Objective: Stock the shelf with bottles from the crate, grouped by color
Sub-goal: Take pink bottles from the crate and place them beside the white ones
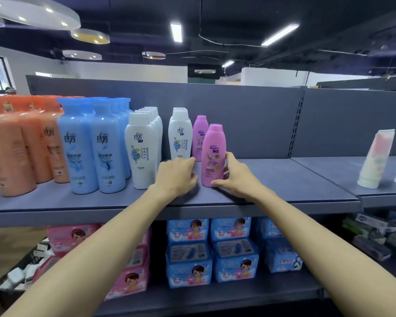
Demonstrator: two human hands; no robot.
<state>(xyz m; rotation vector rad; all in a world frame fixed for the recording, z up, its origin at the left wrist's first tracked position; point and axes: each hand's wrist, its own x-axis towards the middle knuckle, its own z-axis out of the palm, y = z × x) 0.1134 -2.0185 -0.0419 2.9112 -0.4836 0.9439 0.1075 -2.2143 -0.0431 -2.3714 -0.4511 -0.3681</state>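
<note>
Now steadying the front pink bottle (213,155) on the shelf (284,179), right hand (236,173) fingers curling round its side, left hand (177,173) loosely curled just beside, lining it up before the rear pink bottle (199,136), keeping colors together.

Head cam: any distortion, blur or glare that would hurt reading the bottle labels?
Head view: wide-angle bend bows the shelf edge; orange bottles at the left edge are smeared, labels unreadable; front pink bottle near centre is sharp enough to read its brand; ceiling lights blow out, but no glare on the labels.
</note>
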